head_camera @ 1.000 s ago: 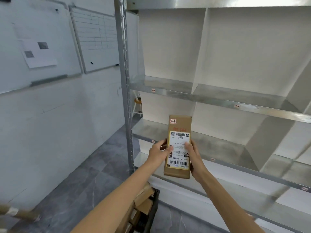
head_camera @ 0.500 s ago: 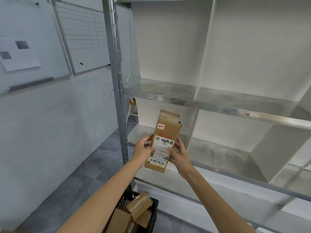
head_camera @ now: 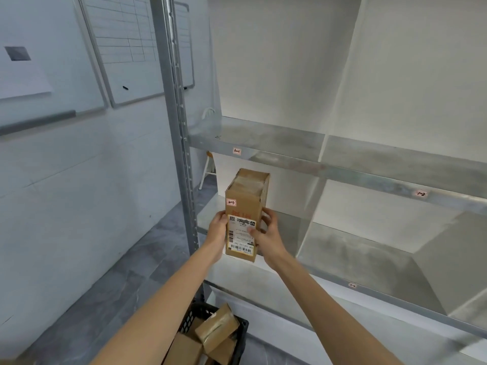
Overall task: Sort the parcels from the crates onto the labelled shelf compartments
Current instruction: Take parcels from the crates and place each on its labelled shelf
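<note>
– Cardboard parcel [head_camera: 246, 214], tall and narrow, held upright at the front edge of the middle shelf [head_camera: 355, 256], left compartment, under the tag marked 1-1 [head_camera: 236, 151]. Gripped at the lower half: left hand [head_camera: 217, 230] curled round the left side, right hand [head_camera: 271, 241] round the right, thumb across the shipping label [head_camera: 241, 234]. Unclear whether seated on the shelf or clear of it.
– Main hazards from here?
– Misfiling first. Sticker [head_camera: 231, 202] on the parcel marked 2-1; tag of this compartment hidden behind parcel and hands. Check against the neighbouring tag [head_camera: 352, 285], seemingly 2-2, before release.
– And mechanically?
– Toppling: high, slim form, small base. Likely if released near the lip or at a tilt. Probable drop toward the black crate [head_camera: 241, 335] and the parcels [head_camera: 217, 326] below. Push well back, away from the divider [head_camera: 309, 219], to avoid snagging a corner.
</note>
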